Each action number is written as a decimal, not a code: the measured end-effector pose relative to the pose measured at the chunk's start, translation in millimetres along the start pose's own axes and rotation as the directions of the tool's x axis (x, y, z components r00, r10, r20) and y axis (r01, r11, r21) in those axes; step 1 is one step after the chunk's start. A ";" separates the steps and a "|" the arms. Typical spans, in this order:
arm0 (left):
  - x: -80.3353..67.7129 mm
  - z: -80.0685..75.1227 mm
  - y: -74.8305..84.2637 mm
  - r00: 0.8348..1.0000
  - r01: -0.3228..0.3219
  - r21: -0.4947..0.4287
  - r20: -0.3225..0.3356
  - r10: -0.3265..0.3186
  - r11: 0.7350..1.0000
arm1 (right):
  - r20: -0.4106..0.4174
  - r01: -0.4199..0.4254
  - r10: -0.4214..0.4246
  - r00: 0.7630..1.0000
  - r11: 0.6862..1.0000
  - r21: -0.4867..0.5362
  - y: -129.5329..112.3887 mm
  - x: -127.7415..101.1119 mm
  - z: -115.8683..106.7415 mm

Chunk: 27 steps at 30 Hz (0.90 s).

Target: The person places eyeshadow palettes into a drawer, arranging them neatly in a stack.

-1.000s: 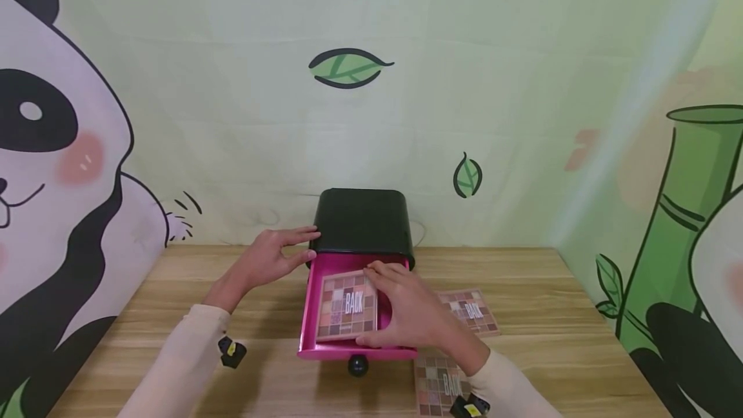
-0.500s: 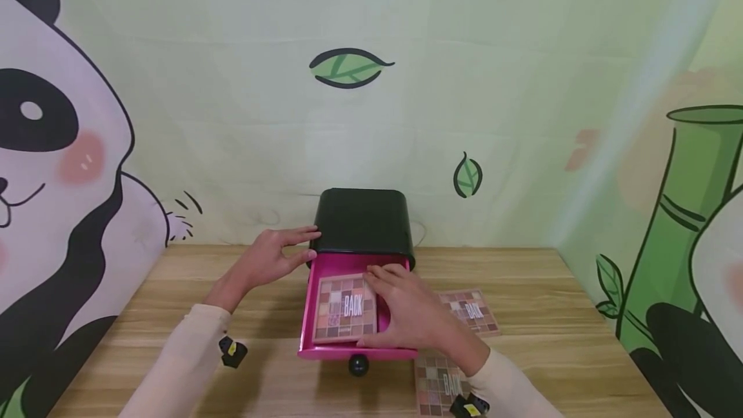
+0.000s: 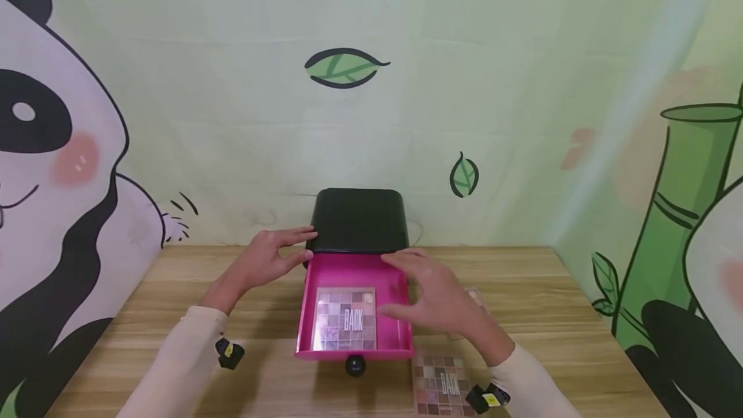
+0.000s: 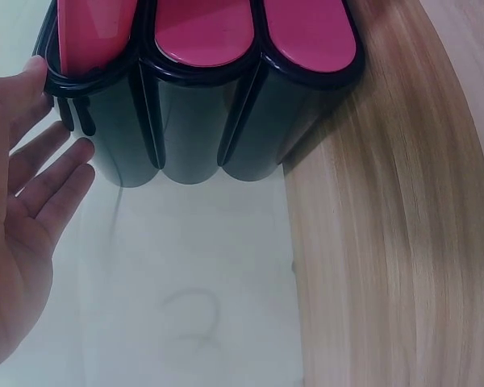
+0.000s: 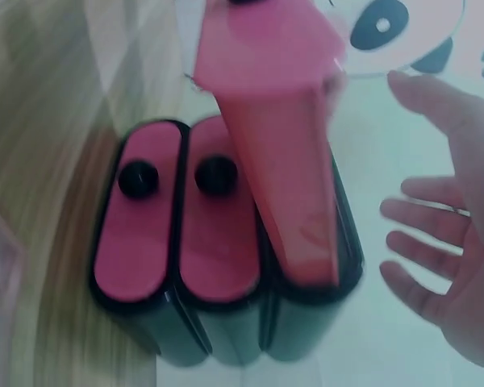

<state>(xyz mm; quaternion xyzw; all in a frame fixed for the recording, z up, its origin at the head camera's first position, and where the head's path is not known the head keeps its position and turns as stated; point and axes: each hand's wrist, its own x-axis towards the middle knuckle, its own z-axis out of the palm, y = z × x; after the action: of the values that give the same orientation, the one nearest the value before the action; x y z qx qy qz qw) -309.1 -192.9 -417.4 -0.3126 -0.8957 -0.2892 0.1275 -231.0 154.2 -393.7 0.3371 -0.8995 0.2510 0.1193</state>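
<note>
An eyeshadow palette marked BACK lies flat in the front left of a pink drawer. That drawer is the pulled-out top one of a black cabinet. My left hand rests its fingertips and thumb against the cabinet's left side; in the left wrist view the fingers are extended along the black casing. Over the drawer's right edge hovers my right hand, thumb and fingers spread apart and holding nothing. In the right wrist view this hand is beside the drawer.
Near the front of the wooden table, a second palette lies right of the drawer. Another palette is mostly hidden behind my right hand. Two lower drawers are closed. A panda-printed backdrop stands behind.
My right hand has let go of the palette and moved right and slightly up. The palette, tilted before, now lies flat against the drawer's front. My left hand stays at the cabinet.
</note>
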 end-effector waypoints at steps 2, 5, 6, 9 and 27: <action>-0.3 -0.3 0.4 1.000 0.004 0.001 0.003 -0.004 1.000 | -0.027 0.025 -0.025 0.999 1.000 0.007 8.3 -3.9 -6.7; -0.5 -0.6 1.2 1.000 0.008 -0.002 0.008 -0.008 1.000 | -0.046 0.052 -0.051 0.998 0.998 0.026 21.5 -10.9 -16.7; -0.5 -0.6 1.4 1.000 0.009 -0.002 0.009 -0.009 1.000 | -0.050 0.057 -0.055 0.997 0.998 0.032 26.1 -13.4 -19.6; -0.4 -0.5 2.1 1.000 0.012 -0.004 0.009 -0.012 1.000 | -0.059 0.054 -0.051 0.997 0.997 0.049 39.3 -21.7 -28.3; -0.3 -1.0 2.2 1.000 -0.005 0.005 0.007 0.005 1.000 | -0.017 -0.099 0.099 0.995 0.995 0.007 134.8 -73.0 -39.1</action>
<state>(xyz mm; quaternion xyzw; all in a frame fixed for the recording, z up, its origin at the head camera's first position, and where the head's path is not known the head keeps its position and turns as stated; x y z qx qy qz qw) -307.4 -192.2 -415.7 -0.3155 -0.8961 -0.2857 0.1260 -264.7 302.1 -438.6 0.2900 -0.9134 0.2621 0.1135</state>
